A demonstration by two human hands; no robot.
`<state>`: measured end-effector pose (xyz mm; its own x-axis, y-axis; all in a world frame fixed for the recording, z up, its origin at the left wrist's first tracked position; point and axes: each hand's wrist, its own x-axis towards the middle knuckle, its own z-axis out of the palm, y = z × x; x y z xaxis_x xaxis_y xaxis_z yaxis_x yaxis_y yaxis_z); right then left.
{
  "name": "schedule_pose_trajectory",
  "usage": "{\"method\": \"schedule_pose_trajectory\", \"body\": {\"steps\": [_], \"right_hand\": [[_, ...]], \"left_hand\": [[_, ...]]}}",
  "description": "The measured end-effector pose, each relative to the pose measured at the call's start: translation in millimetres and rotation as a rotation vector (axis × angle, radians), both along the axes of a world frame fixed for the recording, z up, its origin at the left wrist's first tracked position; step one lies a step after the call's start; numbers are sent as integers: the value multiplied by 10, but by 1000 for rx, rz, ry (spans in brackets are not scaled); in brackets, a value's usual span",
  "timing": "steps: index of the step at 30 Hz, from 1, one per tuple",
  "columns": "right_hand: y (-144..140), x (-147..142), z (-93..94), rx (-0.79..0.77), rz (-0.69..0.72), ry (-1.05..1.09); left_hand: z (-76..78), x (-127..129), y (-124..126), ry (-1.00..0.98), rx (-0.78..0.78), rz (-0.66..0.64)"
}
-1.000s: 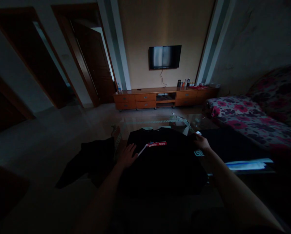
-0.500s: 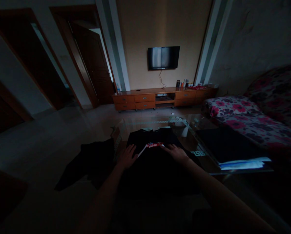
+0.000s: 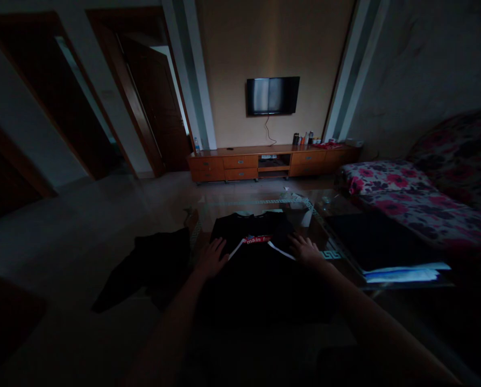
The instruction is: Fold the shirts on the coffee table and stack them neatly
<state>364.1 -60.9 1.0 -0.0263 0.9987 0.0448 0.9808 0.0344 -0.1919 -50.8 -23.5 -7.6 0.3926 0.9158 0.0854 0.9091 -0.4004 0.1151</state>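
A black T-shirt with a red printed band and white trim lies spread on the glass coffee table, its sleeves turned in over the front. On its left side rests my left hand, flat with fingers stretched out, near one strip of white trim. My right hand lies on the shirt's right side with fingers spread, at the outer end of the other trim strip. Neither hand grips the cloth. The shirt's lower part is lost in the dark.
A stack of folded dark and white clothes sits at the table's right. Another dark garment lies at the left. Beyond are a flowered sofa, a wooden TV cabinet and a wall-mounted television.
My right hand has slid rightward from the red print to the shirt's right side, uncovering the right white trim and sleeve. My left hand stays nearly in place.
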Motion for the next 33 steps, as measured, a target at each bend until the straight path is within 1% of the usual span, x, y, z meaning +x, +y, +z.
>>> {"method": "schedule_pose_trajectory", "body": {"steps": [3,6,7,9,11,13,15,16,21,24,26,30,33], "right_hand": [[-51,36,-118,-77,-4,-65],[-32,5,-152,-80,-33,-102],[-15,-11,-149,-62,-29,-113],[26,-45,-127,-37,26,-109],[80,-87,-93,-56,74,-74],[156,-142,-53,-84,44,-40],[258,-210,-25,-48,-28,-28],[314,-244,-19,-28,-38,-30],[577,-348,-9,-45,34,-55],[738,-312,80,76,-1,-75],[870,-250,174,132,36,-136],[1173,-114,371,61,213,-325],[1375,-81,479,60,235,-372]], "left_hand": [[13,6,-9,6,7,-3],[33,12,-21,10,4,-8],[37,13,-22,11,-1,-6],[37,13,-20,10,-13,0],[28,10,-11,5,-24,0],[11,7,0,0,-32,-2],[-6,6,8,-4,-29,-6],[-12,6,10,-6,-25,-7],[8,14,-13,-13,-23,-2],[28,16,-27,-18,-31,-4],[23,11,-26,-20,-39,-6],[-28,-3,-12,-22,-33,-6],[-52,-9,-10,-36,-23,-11]]}}
